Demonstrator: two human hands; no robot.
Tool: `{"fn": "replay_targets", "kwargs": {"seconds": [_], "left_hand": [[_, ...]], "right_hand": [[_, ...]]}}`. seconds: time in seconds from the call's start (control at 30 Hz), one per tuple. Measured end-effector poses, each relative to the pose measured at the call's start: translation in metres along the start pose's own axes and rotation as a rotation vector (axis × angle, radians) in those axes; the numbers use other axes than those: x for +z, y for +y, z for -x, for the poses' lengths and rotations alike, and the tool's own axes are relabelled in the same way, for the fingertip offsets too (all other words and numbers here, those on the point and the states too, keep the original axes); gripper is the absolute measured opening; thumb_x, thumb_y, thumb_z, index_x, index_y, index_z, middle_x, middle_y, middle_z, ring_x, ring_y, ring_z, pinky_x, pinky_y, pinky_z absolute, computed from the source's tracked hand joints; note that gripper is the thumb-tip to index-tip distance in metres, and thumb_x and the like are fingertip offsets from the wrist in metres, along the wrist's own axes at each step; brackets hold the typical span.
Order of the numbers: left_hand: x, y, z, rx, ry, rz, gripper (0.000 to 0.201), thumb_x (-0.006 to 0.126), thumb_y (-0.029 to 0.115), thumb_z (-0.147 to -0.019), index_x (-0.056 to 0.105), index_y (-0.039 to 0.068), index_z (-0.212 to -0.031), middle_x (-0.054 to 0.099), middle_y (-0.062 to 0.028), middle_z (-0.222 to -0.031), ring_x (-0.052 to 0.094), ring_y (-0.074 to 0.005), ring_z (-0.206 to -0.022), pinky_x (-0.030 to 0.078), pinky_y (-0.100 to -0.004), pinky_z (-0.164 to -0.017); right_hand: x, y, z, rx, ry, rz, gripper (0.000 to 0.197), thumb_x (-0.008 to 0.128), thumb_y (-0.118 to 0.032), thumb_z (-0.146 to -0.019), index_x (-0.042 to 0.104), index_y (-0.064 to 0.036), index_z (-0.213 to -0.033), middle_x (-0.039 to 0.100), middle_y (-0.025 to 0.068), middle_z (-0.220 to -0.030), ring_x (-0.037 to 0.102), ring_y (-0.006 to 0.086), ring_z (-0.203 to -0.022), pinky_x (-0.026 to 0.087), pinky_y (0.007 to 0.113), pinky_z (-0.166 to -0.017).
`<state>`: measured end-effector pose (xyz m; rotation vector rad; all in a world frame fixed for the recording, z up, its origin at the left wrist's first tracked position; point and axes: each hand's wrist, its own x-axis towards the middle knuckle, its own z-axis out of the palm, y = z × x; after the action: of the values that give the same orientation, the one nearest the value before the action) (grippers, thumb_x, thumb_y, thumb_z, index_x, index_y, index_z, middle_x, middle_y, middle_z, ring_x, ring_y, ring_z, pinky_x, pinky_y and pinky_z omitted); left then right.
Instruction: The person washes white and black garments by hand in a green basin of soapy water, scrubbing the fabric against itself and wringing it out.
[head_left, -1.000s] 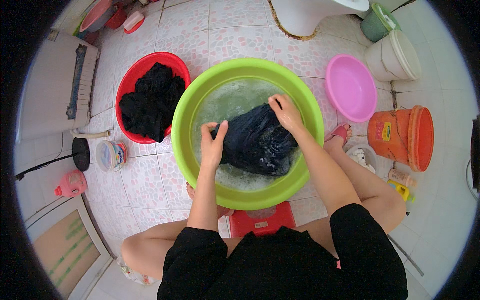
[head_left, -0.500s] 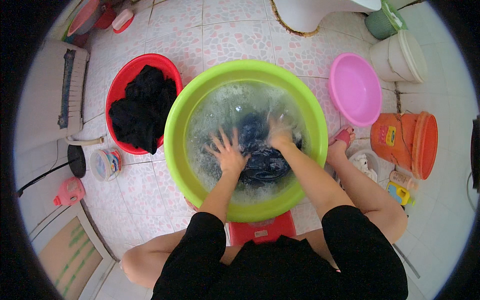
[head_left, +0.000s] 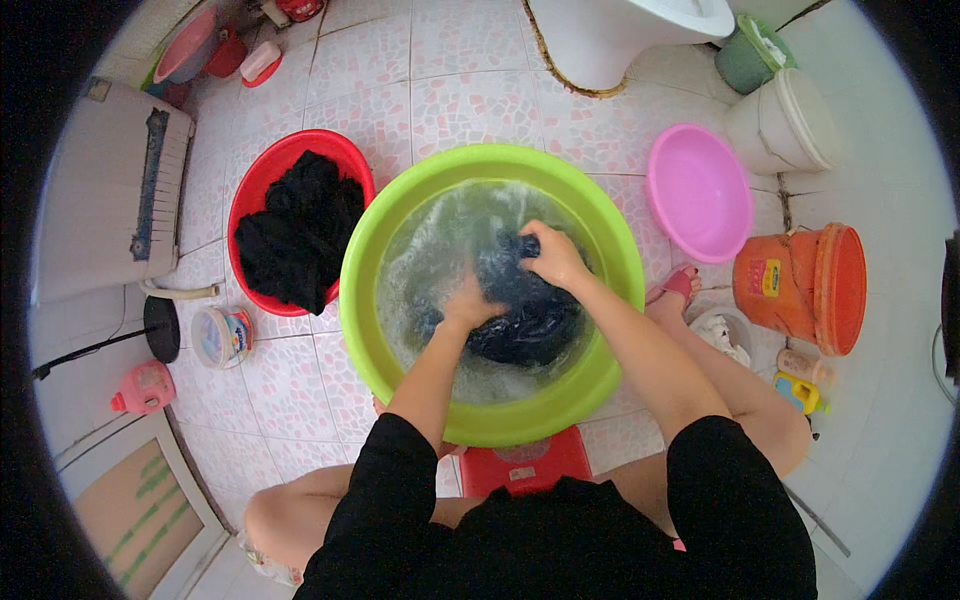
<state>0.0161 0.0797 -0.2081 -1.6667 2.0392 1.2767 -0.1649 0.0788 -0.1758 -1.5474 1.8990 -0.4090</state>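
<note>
A large lime-green basin [head_left: 360, 365] of sudsy water stands in front of me, with a dark navy garment [head_left: 530, 325] soaking in it. My right hand [head_left: 552, 258] is closed on a bunched fold of the cloth, which it lifts slightly above the water on the right side. Lower and to the left, my left hand [head_left: 472, 303] dips into the water against the garment's left edge. Its fingers are partly underwater and blurred, so their grip cannot be made out.
A red basin [head_left: 240, 185] of black clothes [head_left: 300, 230] touches or nearly touches the green one's left side. Rightward stand a pink basin [head_left: 700, 190], an orange bucket [head_left: 780, 280] and a white bucket [head_left: 780, 125]. Below lies a red stool [head_left: 525, 462]; a small tub [head_left: 221, 337] sits left.
My right hand has closed on the cloth and raised a fold of it. My left hand, spread flat before, has sunk deeper into the water. The view has shifted slightly.
</note>
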Motion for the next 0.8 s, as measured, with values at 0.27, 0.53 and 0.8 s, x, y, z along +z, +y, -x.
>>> {"fn": "replay_targets", "kwargs": {"seconds": [0.27,0.53,0.8], "left_hand": [[-0.024,0.019,0.023,0.498,0.371,0.746,0.044,0.06,-0.002,-0.059,0.051,-0.001,-0.102,0.057,-0.0088,-0.095,0.055,-0.0205,-0.088,0.042,-0.03,-0.078],[-0.069,0.044,0.123,0.504,0.458,1.597,0.048,0.038,-0.01,-0.056,0.052,-0.002,-0.101,0.058,-0.0086,-0.091,0.057,-0.0191,-0.086,0.044,-0.0285,-0.079],[-0.088,0.106,0.186,0.516,0.424,1.733,0.039,0.036,-0.01,-0.059,0.048,0.0,-0.094,0.054,-0.0066,-0.086,0.054,-0.0176,-0.075,0.046,-0.028,-0.069]], "right_hand": [[-0.091,-0.138,0.05,-0.506,-0.186,-0.609,0.028,0.064,0.0,-0.068,0.048,-0.0014,-0.091,0.051,0.0034,-0.083,0.051,0.0102,-0.082,0.042,0.026,-0.074],[-0.102,-0.09,0.1,-0.361,-0.023,-0.798,0.036,0.066,-0.008,-0.071,0.048,-0.006,-0.102,0.039,0.0109,-0.123,0.036,0.0207,-0.116,0.028,0.034,-0.097],[-0.015,-0.104,0.121,-0.452,-0.03,-0.87,0.094,0.081,-0.022,-0.049,0.031,-0.0052,-0.126,0.038,0.0115,-0.126,0.036,0.0231,-0.116,0.027,0.034,-0.099]]}}
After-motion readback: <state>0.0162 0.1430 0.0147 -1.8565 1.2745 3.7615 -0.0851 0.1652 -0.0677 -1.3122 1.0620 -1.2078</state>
